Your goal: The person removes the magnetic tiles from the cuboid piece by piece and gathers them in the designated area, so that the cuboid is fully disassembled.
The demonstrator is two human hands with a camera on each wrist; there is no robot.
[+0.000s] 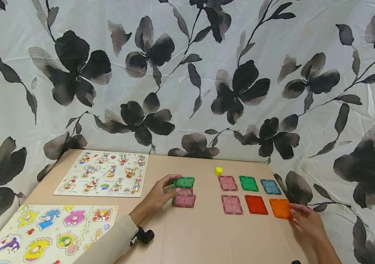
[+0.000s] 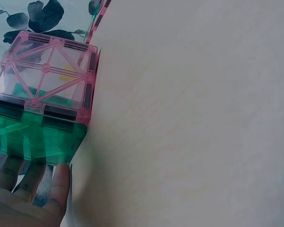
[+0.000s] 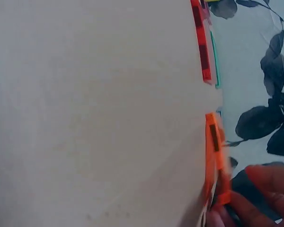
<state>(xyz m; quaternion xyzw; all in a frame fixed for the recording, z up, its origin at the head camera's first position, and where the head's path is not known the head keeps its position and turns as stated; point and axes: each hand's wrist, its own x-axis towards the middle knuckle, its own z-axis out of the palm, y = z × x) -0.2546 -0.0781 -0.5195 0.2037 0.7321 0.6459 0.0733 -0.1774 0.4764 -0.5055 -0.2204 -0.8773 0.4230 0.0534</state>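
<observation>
My left hand (image 1: 160,192) grips the left side of a small structure of translucent magnetic tiles. A green tile (image 1: 185,182) is at its far side and a pink tile (image 1: 185,201) at its near side. Fingertips press against the green tile in the left wrist view, where a pink tile (image 2: 46,68) joins it along one edge. At the table's right, my right hand (image 1: 309,223) pinches the outer edge of an orange magnetic tile (image 1: 279,208). In the right wrist view that orange tile (image 3: 211,151) shows edge-on, thumb and fingers at its near end.
Between the hands lie a red tile (image 1: 256,204), two pink tiles, a green tile (image 1: 248,183) and a blue tile (image 1: 270,187). A yellow cylinder (image 1: 218,171) stands behind them. Two picture boards (image 1: 99,172) cover the table's left. A floral cloth (image 1: 187,80) hangs behind.
</observation>
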